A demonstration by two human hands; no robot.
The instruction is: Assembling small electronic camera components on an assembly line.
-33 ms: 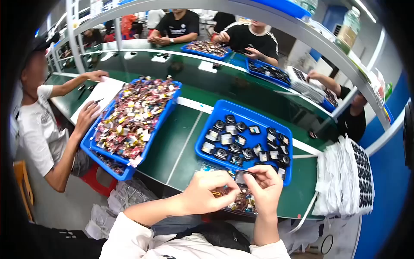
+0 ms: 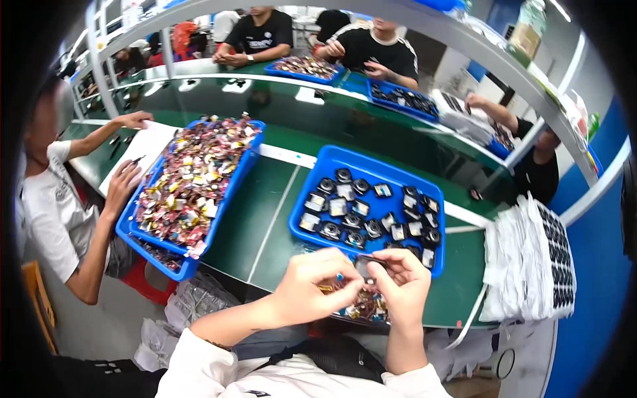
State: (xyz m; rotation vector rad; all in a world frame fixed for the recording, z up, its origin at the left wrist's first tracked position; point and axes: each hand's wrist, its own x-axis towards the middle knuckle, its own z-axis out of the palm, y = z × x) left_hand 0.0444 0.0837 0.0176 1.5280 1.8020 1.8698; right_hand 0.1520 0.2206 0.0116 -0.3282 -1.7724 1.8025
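My right hand [image 2: 406, 282] is closed on a small dark casing [image 2: 363, 265], gripped between thumb and fingers. Close beside it, my left hand [image 2: 317, 286] has thumb and forefinger pinched together at the casing's near side. A tiny blue-tipped piece [image 2: 340, 275] shows between the left fingers; its kind is too small to make out. Under both hands lies a pile of small wired parts [image 2: 369, 308], partly hidden. Just beyond them, a blue tray [image 2: 305, 179] holds several black casings with round openings, some with pale or yellow labels.
At left, stacked blue trays [image 2: 255, 149] are heaped with small wired components. A co-worker's arm [image 2: 99, 255] reaches beside them. Stacked white sheets with black parts [image 2: 524, 265] stand at right. A metal shelf frame [image 2: 478, 73] crosses above the green table [image 2: 265, 219]; other people sit across.
The whole view has shifted slightly, so the table and trays sit a little further left and higher. A blue-tipped piece now shows at my left fingers. My right hand still holds the casing.
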